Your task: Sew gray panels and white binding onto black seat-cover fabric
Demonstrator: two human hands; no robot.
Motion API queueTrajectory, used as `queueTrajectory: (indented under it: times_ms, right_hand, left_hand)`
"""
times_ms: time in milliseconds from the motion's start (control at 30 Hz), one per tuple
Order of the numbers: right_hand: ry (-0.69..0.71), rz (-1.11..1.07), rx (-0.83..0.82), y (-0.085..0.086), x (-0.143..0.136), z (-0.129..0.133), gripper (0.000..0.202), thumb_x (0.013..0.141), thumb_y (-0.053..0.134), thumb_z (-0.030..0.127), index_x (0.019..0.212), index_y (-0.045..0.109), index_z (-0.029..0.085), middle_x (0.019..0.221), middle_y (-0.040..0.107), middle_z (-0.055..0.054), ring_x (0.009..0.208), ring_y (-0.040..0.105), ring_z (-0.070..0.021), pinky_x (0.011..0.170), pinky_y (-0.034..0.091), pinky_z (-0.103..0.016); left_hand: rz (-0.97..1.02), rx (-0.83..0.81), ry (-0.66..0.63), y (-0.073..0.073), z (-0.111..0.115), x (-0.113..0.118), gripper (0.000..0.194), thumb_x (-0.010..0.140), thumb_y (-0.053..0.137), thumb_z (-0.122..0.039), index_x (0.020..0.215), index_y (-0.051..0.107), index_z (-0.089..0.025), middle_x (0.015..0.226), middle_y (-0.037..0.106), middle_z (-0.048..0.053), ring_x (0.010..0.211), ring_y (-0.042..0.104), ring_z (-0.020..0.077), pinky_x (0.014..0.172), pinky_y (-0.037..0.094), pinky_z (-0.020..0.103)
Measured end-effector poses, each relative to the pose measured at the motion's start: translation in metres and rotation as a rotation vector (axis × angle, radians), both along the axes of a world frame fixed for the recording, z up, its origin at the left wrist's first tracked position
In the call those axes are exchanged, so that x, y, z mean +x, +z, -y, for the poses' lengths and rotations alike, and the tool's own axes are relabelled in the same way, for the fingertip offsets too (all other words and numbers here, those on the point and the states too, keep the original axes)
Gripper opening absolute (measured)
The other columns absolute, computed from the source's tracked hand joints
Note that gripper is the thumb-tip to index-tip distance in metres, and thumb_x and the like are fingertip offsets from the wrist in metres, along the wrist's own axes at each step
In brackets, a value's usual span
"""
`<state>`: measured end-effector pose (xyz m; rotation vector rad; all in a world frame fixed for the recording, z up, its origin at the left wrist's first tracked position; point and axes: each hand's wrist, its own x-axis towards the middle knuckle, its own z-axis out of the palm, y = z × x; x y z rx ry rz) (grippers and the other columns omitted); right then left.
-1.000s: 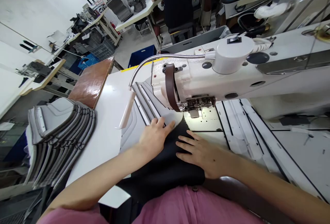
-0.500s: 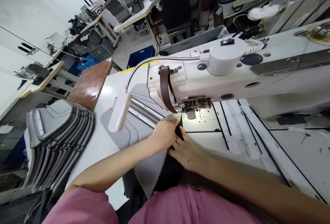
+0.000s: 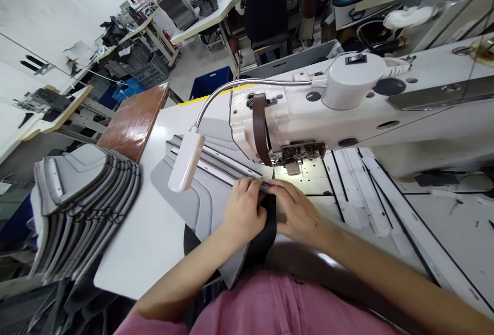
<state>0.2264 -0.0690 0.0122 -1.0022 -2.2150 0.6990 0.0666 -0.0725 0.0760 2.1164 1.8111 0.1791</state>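
A grey padded fabric panel [image 3: 181, 191] with stitched curved lines lies on the sewing table, left of the sewing machine's [image 3: 281, 119] needle area. White strips [image 3: 216, 166] with small slots run across it toward the needle. My left hand [image 3: 245, 209] is closed on the panel's near edge, its fingers curled over the strip ends. Across from it, my right hand [image 3: 299, 211] pinches the same edge between thumb and fingers, just in front of the needle. Black fabric [image 3: 266, 232] hangs below both hands. The panel's far part is hidden behind the machine head.
A lamp [image 3: 187, 162] on a bendy metal neck hangs over the panel. Stacked grey panels [image 3: 88, 186] stand at the left. Long white strips [image 3: 358, 191] lie right of the needle plate [image 3: 304, 178]. Beyond the machine, a person [image 3: 258, 5] sits at another table.
My hands have shifted from pressing the panel flat to gripping its edge, with the right hand moved up toward the needle. The strips' left ends now show more, and the panel has turned slightly.
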Motion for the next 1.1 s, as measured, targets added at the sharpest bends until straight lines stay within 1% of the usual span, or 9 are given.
queueTrajectory:
  times_ms: [100,233,333,467,567,733,833,933,1100]
  right_hand:
    - [0.077,-0.029,-0.029,-0.005,0.001,-0.017,0.07,0.065,0.063,0.019,0.13,0.04,0.013,0.133,0.047,-0.016,0.13,0.037,-0.0276,0.11,0.03,-0.049]
    - [0.09,0.053,-0.048,-0.014,0.001,-0.021,0.074,0.064,0.061,0.021,0.134,0.035,0.014,0.132,0.051,-0.014,0.132,0.036,-0.0284,0.112,0.017,-0.057]
    - [0.066,0.078,-0.024,-0.017,0.002,-0.021,0.076,0.066,0.061,0.023,0.136,0.032,0.012,0.132,0.052,-0.016,0.132,0.037,-0.0298,0.111,0.016,-0.059]
    - [0.016,0.131,0.014,-0.016,0.002,-0.021,0.077,0.07,0.061,0.025,0.138,0.029,0.009,0.128,0.056,-0.015,0.13,0.039,-0.0319,0.108,0.018,-0.063]
    - [-0.043,0.182,0.159,-0.017,-0.002,-0.002,0.064,0.074,0.057,0.018,0.134,0.038,0.007,0.126,0.058,-0.017,0.127,0.043,-0.0304,0.108,0.026,-0.059]
    - [0.025,0.232,0.601,-0.026,-0.017,0.055,0.023,0.077,0.044,0.002,0.089,0.063,0.008,0.091,0.069,-0.017,0.098,0.065,-0.0261,0.086,0.052,-0.037]
    - [0.063,0.282,0.623,-0.024,-0.024,0.065,0.022,0.076,0.043,0.003,0.079,0.064,0.009,0.082,0.069,-0.017,0.089,0.068,-0.0287,0.076,0.056,-0.037]
    - [0.13,0.367,0.61,-0.016,-0.024,0.055,0.023,0.076,0.043,0.005,0.08,0.066,0.006,0.084,0.069,-0.022,0.089,0.068,-0.0326,0.073,0.057,-0.041]
    - [0.152,0.397,0.542,-0.011,-0.024,0.039,0.025,0.078,0.044,0.009,0.086,0.067,0.003,0.09,0.068,-0.028,0.093,0.067,-0.0342,0.075,0.056,-0.042]
  left_hand:
    - [-0.014,-0.041,0.029,0.002,0.009,-0.002,0.055,0.066,0.051,-0.009,0.12,0.051,-0.016,0.111,0.048,0.01,0.105,0.049,0.0244,0.092,0.048,0.037]
    - [-0.02,-0.097,-0.058,-0.009,0.012,-0.004,0.065,0.068,0.048,-0.009,0.133,0.043,-0.02,0.108,0.046,0.009,0.099,0.051,0.0218,0.091,0.048,0.034]
    - [-0.059,-0.111,-0.092,-0.018,0.014,-0.003,0.071,0.07,0.046,-0.008,0.14,0.036,-0.02,0.109,0.045,0.01,0.099,0.049,0.0223,0.091,0.048,0.035]
    - [-0.128,-0.095,-0.128,-0.022,0.014,-0.002,0.065,0.074,0.044,-0.01,0.138,0.039,-0.016,0.111,0.045,0.012,0.102,0.048,0.0253,0.091,0.048,0.038]
    - [-0.15,-0.118,-0.137,-0.017,0.003,-0.001,0.058,0.072,0.045,-0.009,0.13,0.045,-0.014,0.109,0.048,0.013,0.098,0.051,0.0257,0.087,0.049,0.039]
    - [-0.01,-0.261,-0.188,-0.002,-0.019,-0.002,0.045,0.065,0.045,-0.005,0.108,0.056,-0.014,0.097,0.057,0.009,0.092,0.056,0.0224,0.086,0.049,0.034]
    - [0.033,-0.255,-0.189,-0.002,-0.02,0.0,0.051,0.067,0.042,-0.003,0.116,0.055,-0.013,0.101,0.057,0.01,0.095,0.056,0.0213,0.088,0.048,0.032]
    - [0.021,-0.224,-0.163,-0.007,-0.018,0.005,0.061,0.07,0.04,-0.001,0.129,0.047,-0.01,0.107,0.054,0.012,0.1,0.054,0.0214,0.093,0.045,0.031]
    - [-0.038,-0.227,-0.135,-0.007,-0.032,0.013,0.05,0.07,0.04,-0.001,0.118,0.053,-0.011,0.099,0.053,0.011,0.095,0.054,0.0221,0.088,0.047,0.032]
